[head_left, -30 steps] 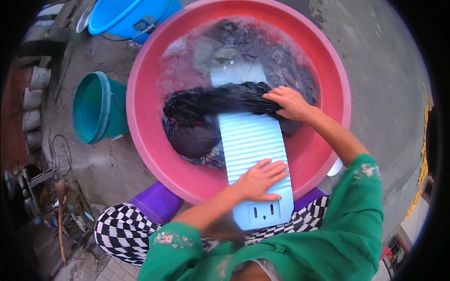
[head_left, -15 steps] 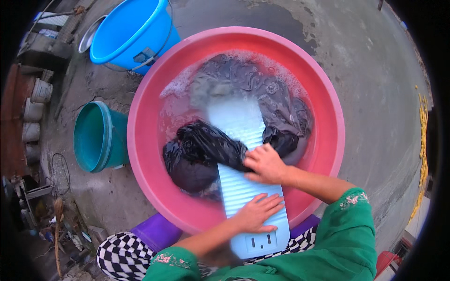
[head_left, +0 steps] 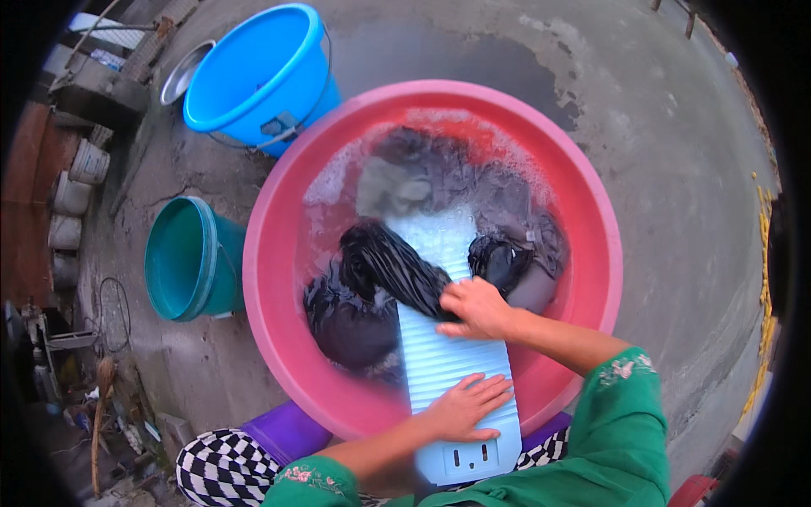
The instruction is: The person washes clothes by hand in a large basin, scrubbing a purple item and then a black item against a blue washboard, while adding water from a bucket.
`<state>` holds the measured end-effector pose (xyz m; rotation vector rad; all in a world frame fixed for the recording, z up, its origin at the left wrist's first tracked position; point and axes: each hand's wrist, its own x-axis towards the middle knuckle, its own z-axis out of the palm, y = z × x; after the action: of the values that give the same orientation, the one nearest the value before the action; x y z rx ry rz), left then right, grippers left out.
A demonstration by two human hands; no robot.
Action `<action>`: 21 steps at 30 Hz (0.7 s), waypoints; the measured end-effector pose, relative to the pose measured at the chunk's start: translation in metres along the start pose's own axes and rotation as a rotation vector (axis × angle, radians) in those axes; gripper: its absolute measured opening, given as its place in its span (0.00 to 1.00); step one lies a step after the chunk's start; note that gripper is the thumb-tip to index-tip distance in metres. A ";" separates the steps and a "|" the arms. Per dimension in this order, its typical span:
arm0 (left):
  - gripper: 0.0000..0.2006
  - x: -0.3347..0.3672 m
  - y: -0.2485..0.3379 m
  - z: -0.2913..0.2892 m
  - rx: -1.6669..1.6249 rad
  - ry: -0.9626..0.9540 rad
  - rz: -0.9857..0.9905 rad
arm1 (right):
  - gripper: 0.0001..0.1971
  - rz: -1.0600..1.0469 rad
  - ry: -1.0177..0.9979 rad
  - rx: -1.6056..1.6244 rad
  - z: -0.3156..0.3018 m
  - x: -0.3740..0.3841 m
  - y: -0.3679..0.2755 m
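Observation:
A light blue ridged washboard point(head_left: 448, 358) slants into a large pink tub point(head_left: 269, 291) of sudsy water, its lower end towards my lap. Across its ridges lies a wet, twisted black garment point(head_left: 397, 264), bunched at its left end. My right hand point(head_left: 480, 309) has its fingers curled over the garment's right end, pressing it on the board. Flat against the lower part of the board rests my left hand point(head_left: 467, 411), fingers stretched out and holding nothing. Dark grey wet clothes point(head_left: 498, 190) soak at the tub's far side, partly under water, covering the board's far end.
A blue bucket point(head_left: 253, 72) with a wire handle stands beyond the tub at the left, beside a metal basin point(head_left: 186, 73). Nearer, a green bucket point(head_left: 207, 260) lies close to the tub's left wall. A yellow rope-like strand point(head_left: 767, 296) runs along the far right.
The whole scene sits slightly lower in the picture. Around the garment, my right hand keeps its grip, and the cloth looks more tightly gathered. My left hand stays on the board.

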<state>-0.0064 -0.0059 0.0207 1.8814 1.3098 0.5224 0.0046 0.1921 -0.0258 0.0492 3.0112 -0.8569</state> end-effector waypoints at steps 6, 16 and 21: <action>0.35 0.007 0.000 0.004 -0.056 0.084 0.028 | 0.22 -0.028 0.288 -0.167 0.019 0.030 0.044; 0.36 0.003 -0.002 0.005 -0.022 0.084 0.016 | 0.18 -0.049 0.156 0.007 0.008 -0.008 -0.023; 0.36 0.007 -0.002 0.006 -0.072 0.163 0.030 | 0.21 -0.063 0.242 -0.132 0.021 0.024 0.042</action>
<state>-0.0005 -0.0010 0.0147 1.8325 1.3507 0.7422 -0.0180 0.2174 -0.0666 0.0616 3.3045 -0.7011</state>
